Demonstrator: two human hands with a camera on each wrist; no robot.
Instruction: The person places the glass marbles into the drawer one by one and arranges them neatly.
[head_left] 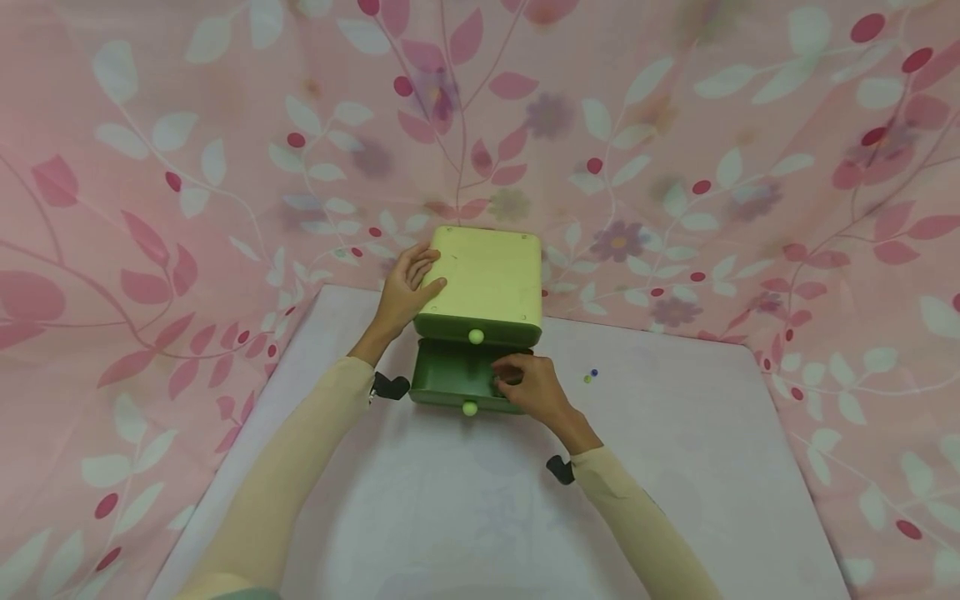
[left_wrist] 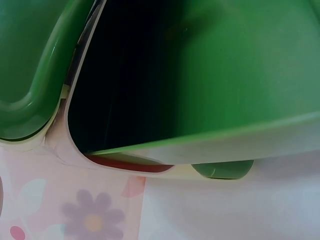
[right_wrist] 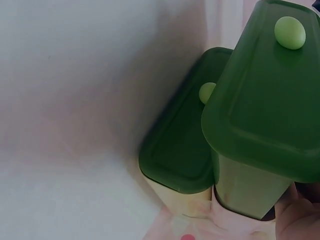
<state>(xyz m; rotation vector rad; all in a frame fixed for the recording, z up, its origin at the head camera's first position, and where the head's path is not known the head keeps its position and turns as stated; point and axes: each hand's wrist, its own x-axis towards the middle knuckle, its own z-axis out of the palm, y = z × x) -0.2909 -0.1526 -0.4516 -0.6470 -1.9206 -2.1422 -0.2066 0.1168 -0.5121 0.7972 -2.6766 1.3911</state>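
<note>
A small two-drawer box (head_left: 487, 271) with a pale yellow-green top stands at the back of the table. Its lower drawer (head_left: 450, 371), dark green with a round light-green knob, is pulled out; the upper drawer (right_wrist: 180, 145) is closed. My left hand (head_left: 405, 287) rests on the box's left edge, thumb on the top. Over the right side of the pulled-out drawer is my right hand (head_left: 528, 385), fingers bent down toward its inside; I cannot tell whether they pinch anything. In the left wrist view the drawer's green interior (left_wrist: 250, 70) fills much of the frame.
To the right of the box, a small blue bead (head_left: 594, 372) and a yellow-green bead (head_left: 587, 379) lie on the white tabletop (head_left: 675, 467). Pink flowered cloth (head_left: 637, 167) hangs behind and at both sides.
</note>
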